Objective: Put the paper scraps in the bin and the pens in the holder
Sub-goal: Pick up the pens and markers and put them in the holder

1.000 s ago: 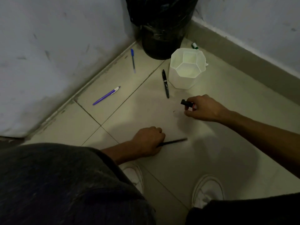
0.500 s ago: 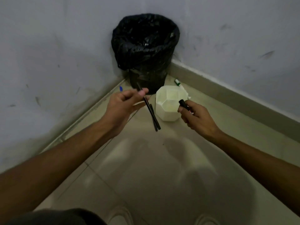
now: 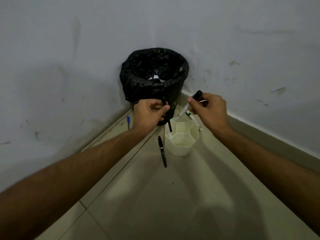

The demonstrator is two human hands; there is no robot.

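Observation:
My left hand (image 3: 150,113) grips a thin black pen (image 3: 168,121) that points down over the left rim of the white holder (image 3: 181,138). My right hand (image 3: 207,110) is shut on a black-capped marker (image 3: 196,96) with a pale body, raised above the holder's far side. The holder is a white octagonal cup on the floor, with nothing seen inside. A black marker (image 3: 162,151) lies on the tiles just left of it. The black-lined bin (image 3: 154,75) stands in the corner behind, with white paper scraps (image 3: 155,77) inside.
A blue pen (image 3: 128,122) lies along the left wall's base. A green-and-white marker (image 3: 193,119) lies behind the holder near the right skirting. Two walls meet behind the bin. Beige floor tiles spread toward me.
Both hands have risen from the floor and moved over the holder, each carrying its pen. My head has lifted, so the bin now sits mid-frame.

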